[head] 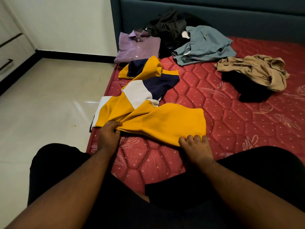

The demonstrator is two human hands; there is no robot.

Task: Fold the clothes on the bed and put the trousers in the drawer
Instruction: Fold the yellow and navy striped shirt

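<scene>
A yellow, white and navy shirt (165,119) lies crumpled on the red quilted mattress (231,123) right in front of me. My left hand (109,134) grips a bunched part of its near hem at the left. My right hand (196,146) pinches the same hem at the right corner. Farther back lie a folded purple shirt (137,47), a heap of dark trousers (168,25), grey-blue trousers (204,45), and a tan garment (257,70) on top of a black one (244,90). White drawers (9,52) with dark handles stand at the far left.
The bed's dark blue headboard (214,12) rises behind the clothes. Pale tiled floor (49,100) runs along the bed's left side up to a white wall with a black skirting. My legs in black shorts rest on the near mattress edge.
</scene>
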